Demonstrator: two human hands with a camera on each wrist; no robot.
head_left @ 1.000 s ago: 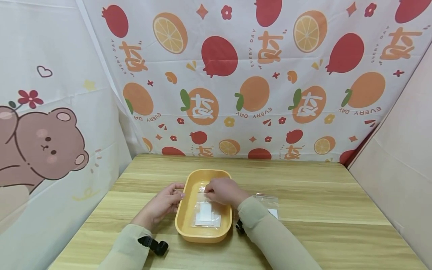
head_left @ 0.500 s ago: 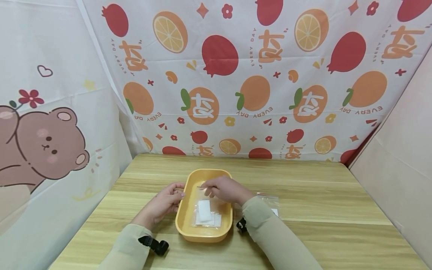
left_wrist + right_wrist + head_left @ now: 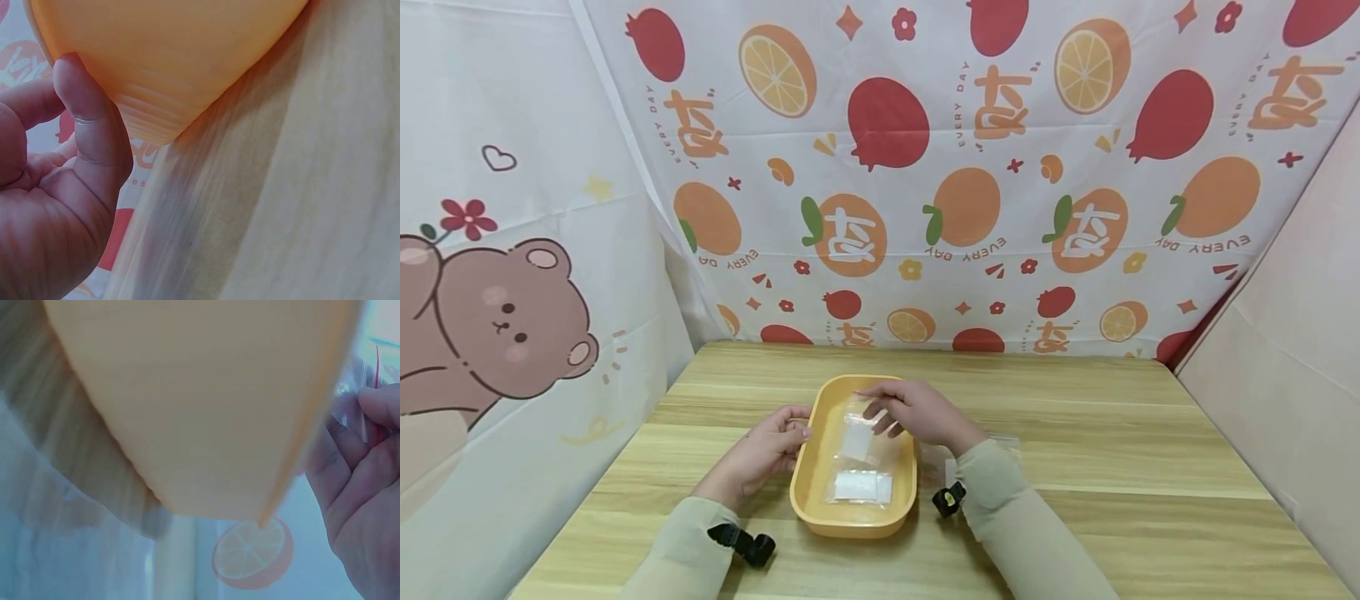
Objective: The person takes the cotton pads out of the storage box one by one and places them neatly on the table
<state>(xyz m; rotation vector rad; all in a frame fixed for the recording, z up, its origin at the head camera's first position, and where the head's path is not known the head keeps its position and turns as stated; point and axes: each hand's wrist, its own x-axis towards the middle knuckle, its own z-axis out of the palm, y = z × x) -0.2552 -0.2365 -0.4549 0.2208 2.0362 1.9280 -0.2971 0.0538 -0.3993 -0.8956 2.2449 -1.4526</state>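
Note:
A yellow-orange rectangular tray (image 3: 850, 531) with rounded corners stands on the table. My left hand (image 3: 775, 442) pinches its left rim, the thumb on the edge, as the left wrist view also shows with the tray wall (image 3: 187, 50) beside the thumb. Above the tray's far part, my right hand (image 3: 917, 412) pinches the top of a clear zip bag (image 3: 856, 437) with a white piece inside. A red seal line shows on this bag in the right wrist view, near the thumb (image 3: 381, 406). At the tray's near end lies another clear bag (image 3: 857, 486) with white contents.
Right of the tray, partly hidden by the right arm, a clear zip bag (image 3: 1007, 446) lies on the wooden table (image 3: 1112, 450). A fruit-print cloth (image 3: 955, 275) hangs behind the table. Black wrist cameras (image 3: 752, 548) sit on both sleeves.
My right hand has lifted and drawn back to the right and away, carrying the clear bag up toward the tray's far end, off the other bag. My left hand has stayed on the rim.

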